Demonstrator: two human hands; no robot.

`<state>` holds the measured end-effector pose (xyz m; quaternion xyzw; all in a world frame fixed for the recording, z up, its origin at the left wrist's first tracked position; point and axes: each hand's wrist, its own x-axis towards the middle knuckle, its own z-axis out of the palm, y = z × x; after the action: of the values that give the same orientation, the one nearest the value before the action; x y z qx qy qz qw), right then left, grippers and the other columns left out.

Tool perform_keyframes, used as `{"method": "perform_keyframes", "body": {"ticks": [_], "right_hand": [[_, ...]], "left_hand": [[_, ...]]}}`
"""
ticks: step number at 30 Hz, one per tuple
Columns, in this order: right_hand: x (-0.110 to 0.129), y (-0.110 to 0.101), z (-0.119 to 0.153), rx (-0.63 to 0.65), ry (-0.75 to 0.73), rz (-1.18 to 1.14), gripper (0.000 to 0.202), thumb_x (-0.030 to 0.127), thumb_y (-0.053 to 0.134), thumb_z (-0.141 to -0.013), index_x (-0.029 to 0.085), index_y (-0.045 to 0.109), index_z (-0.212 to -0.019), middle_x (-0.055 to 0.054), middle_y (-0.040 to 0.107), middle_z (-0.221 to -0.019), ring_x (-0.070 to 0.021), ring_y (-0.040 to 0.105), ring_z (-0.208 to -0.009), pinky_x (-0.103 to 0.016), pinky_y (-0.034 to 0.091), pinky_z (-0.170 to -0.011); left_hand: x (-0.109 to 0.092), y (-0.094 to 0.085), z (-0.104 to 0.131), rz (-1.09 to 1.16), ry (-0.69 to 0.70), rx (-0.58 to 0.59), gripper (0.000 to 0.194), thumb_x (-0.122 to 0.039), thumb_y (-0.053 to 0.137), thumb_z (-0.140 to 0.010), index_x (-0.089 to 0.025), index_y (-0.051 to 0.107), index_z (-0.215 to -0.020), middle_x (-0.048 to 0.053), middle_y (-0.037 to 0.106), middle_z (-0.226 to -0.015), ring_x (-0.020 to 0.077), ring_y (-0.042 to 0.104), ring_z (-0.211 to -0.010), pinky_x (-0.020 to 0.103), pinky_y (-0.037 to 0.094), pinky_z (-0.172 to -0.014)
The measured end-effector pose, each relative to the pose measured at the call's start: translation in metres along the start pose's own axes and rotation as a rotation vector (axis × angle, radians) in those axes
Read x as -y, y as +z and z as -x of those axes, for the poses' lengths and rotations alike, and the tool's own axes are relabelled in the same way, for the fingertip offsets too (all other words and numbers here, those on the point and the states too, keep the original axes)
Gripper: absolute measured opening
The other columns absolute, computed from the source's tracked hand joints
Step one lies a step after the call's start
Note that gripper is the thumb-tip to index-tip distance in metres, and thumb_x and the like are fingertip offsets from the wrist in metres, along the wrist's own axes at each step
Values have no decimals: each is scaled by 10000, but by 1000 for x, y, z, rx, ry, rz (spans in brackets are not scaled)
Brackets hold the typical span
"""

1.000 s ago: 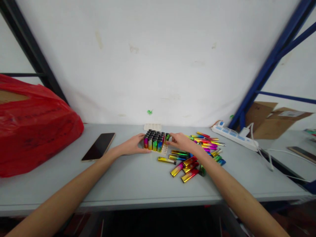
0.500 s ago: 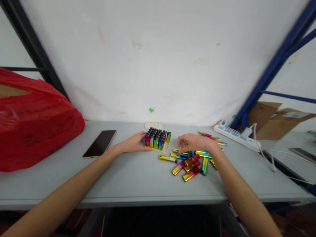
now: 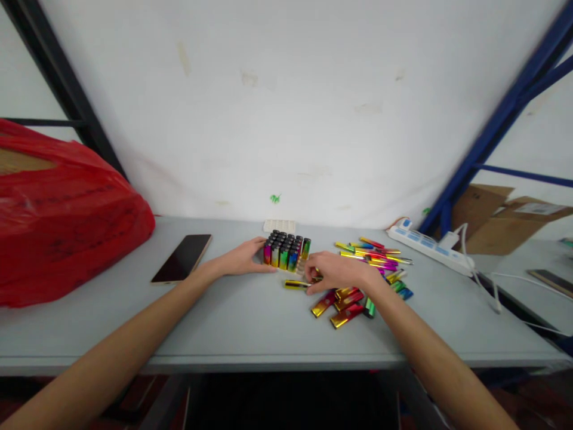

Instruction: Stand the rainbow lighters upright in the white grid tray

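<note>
- Curving round the left end of the standing lighters (image 3: 283, 258), the left hand (image 3: 244, 257) is half open, thumb in front. I can't tell if its grip squeezes or just touches.
- These lighters stand close together in a pale tray (image 3: 301, 267), black tops up. The tray looks thin and may bend, so hold it low by its edge.
- Just in front of the tray, a yellow lighter (image 3: 293, 285) lies flat on the tabletop (image 3: 233, 322). It looks light, hard and shiny, so it may slip. Pinch its two long sides near the middle.
- The right hand (image 3: 331, 270) is at that lighter's right end, fingers bent and nearly closed. The lighter pokes out to the left of this grip. I can't tell if it is pinched or only touched.
- Under and past the right hand is a messy pile of loose lighters (image 3: 347, 304). They look just as slick, and could slide over each other.
</note>
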<state>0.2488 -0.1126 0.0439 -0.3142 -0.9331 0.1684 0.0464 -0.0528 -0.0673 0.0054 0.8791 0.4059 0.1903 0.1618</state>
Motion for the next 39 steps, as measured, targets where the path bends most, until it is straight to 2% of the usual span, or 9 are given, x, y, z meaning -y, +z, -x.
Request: {"method": "perform_keyframes", "body": {"ticks": [4, 8, 18, 22, 25, 28, 30, 33, 39], "right_hand": [[4, 5, -5, -19, -107, 11, 105, 277, 768, -877, 186, 728, -912, -60, 689, -960, -191, 622, -867, -288, 459, -784], [2, -2, -3, -119, -109, -88, 168, 350, 735, -914, 189, 722, -959, -62, 688, -1012, -182, 630, -862, -293, 480, -797], [-6, 2, -13, -426, -44, -874, 355, 540, 685, -925, 195, 639, -995, -67, 736, -991, -202, 675, -959, -351, 542, -887], [-3, 8, -18, -464, -77, -1032, 356, 572, 625, -965, 234, 545, -1038, -3, 694, -820, -165, 671, -781, -326, 553, -778], [-4, 9, -19, -525, -41, -1039, 372, 593, 635, -951, 256, 486, -1004, 72, 581, -696, -106, 560, -581, -253, 491, -618], [-4, 9, -20, -510, 56, -1109, 444, 648, 645, -914, 263, 424, -938, 108, 484, -644, -61, 345, -455, -186, 301, -458], [-2, 9, -22, -484, 142, -1139, 503, 718, 567, -919, 250, 398, -855, 113, 393, -587, -54, 233, -434, -181, 180, -431], [2, 10, -25, -496, 257, -1115, 599, 763, 382, -961, 228, 367, -693, 104, 240, -522, -56, 159, -427, -202, 120, -425], [4, 15, -30, -565, 360, -1067, 499, 428, 338, -1007, 233, 299, -549, 72, 199, -476, -72, 141, -424, -225, 120, -416]], "left_hand": [[-2, -1, 0, 10, 7, -3, 884, -731, 743, -755, -160, 583, -1411, 154, 612, -1448, 359, 583, -1311, 455, 435, -1170], [-3, -1, -1, 18, 32, 9, 841, -729, 731, -772, -182, 596, -1396, 135, 624, -1436, 351, 586, -1308, 452, 440, -1166], [-2, -1, 0, 18, 9, 18, 875, -711, 731, -784, -136, 565, -1422, 156, 619, -1437, 358, 589, -1306, 429, 434, -1171], [-3, -1, 0, 21, 10, 24, 884, -699, 733, -789, -138, 539, -1443, 156, 597, -1464, 351, 572, -1331, 428, 410, -1192], [-3, -1, 0, 25, -6, 16, 898, -713, 739, -772, -137, 549, -1433, 158, 598, -1461, 358, 573, -1329, 428, 417, -1188], [-3, 0, 1, 31, -2, 8, 886, -720, 734, -773, -149, 560, -1427, 148, 598, -1465, 355, 571, -1335, 422, 417, -1189], [-3, -1, 1, 36, 3, 7, 882, -715, 736, -774, -149, 560, -1427, 148, 602, -1459, 351, 571, -1334, 421, 419, -1188], [-3, -1, 1, 37, 3, 15, 872, -708, 740, -774, -144, 569, -1418, 151, 612, -1443, 351, 581, -1321, 426, 431, -1177], [1, 1, 0, 33, -3, 10, 893, -699, 754, -765, -136, 555, -1429, 160, 603, -1453, 362, 571, -1333, 447, 423, -1186]]}}
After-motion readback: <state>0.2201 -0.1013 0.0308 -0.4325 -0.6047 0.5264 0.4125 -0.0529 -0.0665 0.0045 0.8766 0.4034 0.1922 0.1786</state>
